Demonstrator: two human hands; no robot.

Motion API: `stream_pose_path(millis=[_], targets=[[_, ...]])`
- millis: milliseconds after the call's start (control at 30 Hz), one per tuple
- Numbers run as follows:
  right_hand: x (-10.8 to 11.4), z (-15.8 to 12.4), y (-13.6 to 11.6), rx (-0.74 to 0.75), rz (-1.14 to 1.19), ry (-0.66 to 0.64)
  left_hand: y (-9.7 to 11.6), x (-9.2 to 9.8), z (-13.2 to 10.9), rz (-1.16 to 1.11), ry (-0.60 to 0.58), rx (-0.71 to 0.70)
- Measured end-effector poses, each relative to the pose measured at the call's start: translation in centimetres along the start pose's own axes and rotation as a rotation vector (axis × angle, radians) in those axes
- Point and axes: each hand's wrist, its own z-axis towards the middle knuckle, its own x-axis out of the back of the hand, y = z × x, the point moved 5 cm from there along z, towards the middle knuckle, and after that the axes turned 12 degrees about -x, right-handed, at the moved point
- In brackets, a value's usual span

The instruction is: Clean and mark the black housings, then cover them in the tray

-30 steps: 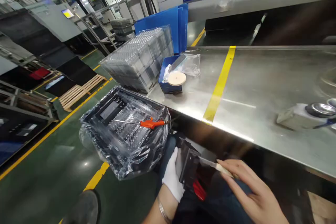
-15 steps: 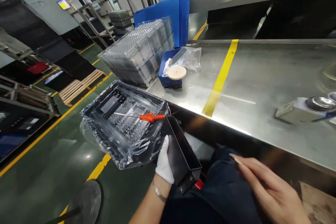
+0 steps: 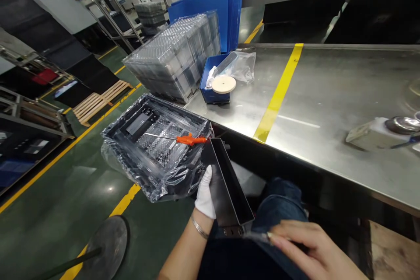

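Observation:
My left hand, in a white glove, grips the side of a long black open-topped metal box held over my lap, below the table edge. My bare right hand is at the bottom right. Its fingers are pinched on a thin grey stick-like tool whose tip touches the near end of the box. Just left of the box is a black tray wrapped in clear plastic, with an orange-handled tool lying on top.
A steel table with a yellow tape line carries a blue bin with a round wooden disc, a plastic bag and a white block with a metal dish. Stacked clear trays stand left. A stool base sits on the floor.
My left hand raised the black box and turned its open side up. My right hand drew back towards my lap, then returned to the box's near end with the thin tool.

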Motion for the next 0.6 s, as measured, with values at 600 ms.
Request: stream_pose_path(millis=[600], targets=[[-0.6, 5.5, -2.5, 0.152, 0.264, 0.483, -3.0, -1.8, -1.3, 0.25, -0.151, -0.067]])
